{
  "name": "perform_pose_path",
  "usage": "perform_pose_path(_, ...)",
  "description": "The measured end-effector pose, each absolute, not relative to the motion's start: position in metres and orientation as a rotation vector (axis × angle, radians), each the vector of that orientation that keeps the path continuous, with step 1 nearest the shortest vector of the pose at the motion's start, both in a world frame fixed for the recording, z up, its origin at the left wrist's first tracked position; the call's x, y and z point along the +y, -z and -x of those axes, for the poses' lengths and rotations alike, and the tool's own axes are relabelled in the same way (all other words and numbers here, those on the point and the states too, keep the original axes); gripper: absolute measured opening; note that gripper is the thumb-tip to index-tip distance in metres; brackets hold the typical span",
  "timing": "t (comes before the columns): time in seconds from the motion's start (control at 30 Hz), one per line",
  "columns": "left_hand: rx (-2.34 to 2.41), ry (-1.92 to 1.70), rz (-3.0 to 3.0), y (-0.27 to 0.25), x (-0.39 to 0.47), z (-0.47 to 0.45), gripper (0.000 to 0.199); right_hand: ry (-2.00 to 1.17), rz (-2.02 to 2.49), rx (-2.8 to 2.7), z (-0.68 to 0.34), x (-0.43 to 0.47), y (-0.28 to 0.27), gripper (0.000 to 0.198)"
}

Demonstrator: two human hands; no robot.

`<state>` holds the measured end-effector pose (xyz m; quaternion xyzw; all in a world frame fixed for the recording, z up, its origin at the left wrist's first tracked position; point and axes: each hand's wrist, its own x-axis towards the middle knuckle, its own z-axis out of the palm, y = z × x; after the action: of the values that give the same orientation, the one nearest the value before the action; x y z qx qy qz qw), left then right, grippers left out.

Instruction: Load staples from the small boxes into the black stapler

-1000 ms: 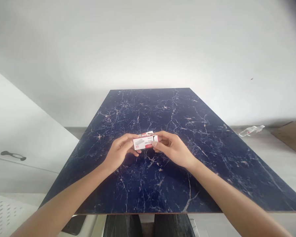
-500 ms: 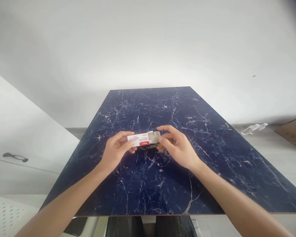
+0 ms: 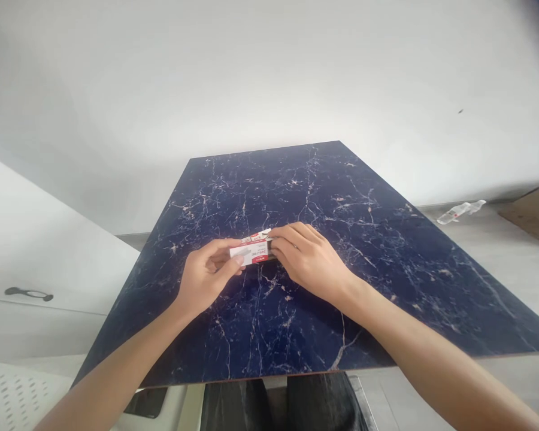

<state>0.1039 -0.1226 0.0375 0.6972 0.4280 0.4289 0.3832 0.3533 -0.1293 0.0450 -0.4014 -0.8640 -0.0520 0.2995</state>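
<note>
A small white and red staple box (image 3: 251, 253), printed with "24/6", is held just above the dark blue marbled table (image 3: 269, 335). My left hand (image 3: 205, 272) is closed around its left end, with the thumb on the front face. At the box's right end, my right hand (image 3: 312, 254) has its fingers curled and pressed together over the dark opening. What those fingertips pinch is hidden. A white and red printed panel (image 3: 258, 234) shows behind the box's upper edge; whether it is a flap cannot be made out.
Beyond the table's far edge rises a white wall (image 3: 269, 72). On the left stands a white cabinet with a dark handle (image 3: 29, 294). A clear plastic item (image 3: 460, 212) and a cardboard box (image 3: 532, 212) lie on the floor at right. A dark phone-like slab (image 3: 147, 402) is below the near edge.
My right hand has moved left and turned over the box's open end, its fingers now closer together. The box has tilted slightly, and the printed panel behind it has come into sight.
</note>
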Motion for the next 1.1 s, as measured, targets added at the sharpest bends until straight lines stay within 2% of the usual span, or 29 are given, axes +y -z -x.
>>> perform_pose_path(0.13,1.201,-1.22,-1.699,-0.04,-0.119,-0.103,0.035,-0.057,1.207,-2.033,-0.365,-0.127,-0.055,0.022)
perform_pose_path(0.23,1.224,-1.273,-1.622,-0.038,-0.116,-0.101,0.037,-0.493,1.24,-1.647,-0.377,-0.125,-0.064,0.015)
perform_pose_path(0.37,1.176,-1.246,-1.537,-0.032,-0.112,-0.1,0.038,-1.18,1.045,-1.222,-0.382,-0.118,-0.065,0.03)
perform_pose_path(0.47,1.13,-1.211,-1.487,-0.028,-0.112,-0.101,0.038,-1.488,0.985,-0.995,-0.375,-0.114,-0.06,0.024)
perform_pose_path(0.57,1.099,-1.163,-1.473,-0.025,-0.114,-0.103,0.038,-1.532,1.026,-1.082,-0.364,-0.119,-0.056,0.024)
perform_pose_path(0.7,1.045,-1.117,-1.478,-0.022,-0.116,-0.104,0.037,-1.329,1.224,-1.494,-0.353,-0.127,-0.054,0.036)
perform_pose_path(0.8,0.998,-1.084,-1.499,-0.022,-0.118,-0.105,0.037,-1.227,1.266,-1.534,-0.352,-0.128,-0.053,0.038)
perform_pose_path(1.0,0.938,-1.009,-1.499,-0.025,-0.12,-0.107,0.038,-1.39,1.154,-1.486,-0.351,-0.127,-0.048,0.037)
perform_pose_path(1.1,0.908,-0.979,-1.49,-0.025,-0.12,-0.109,0.038,-1.365,1.147,-1.525,-0.347,-0.129,-0.048,0.033)
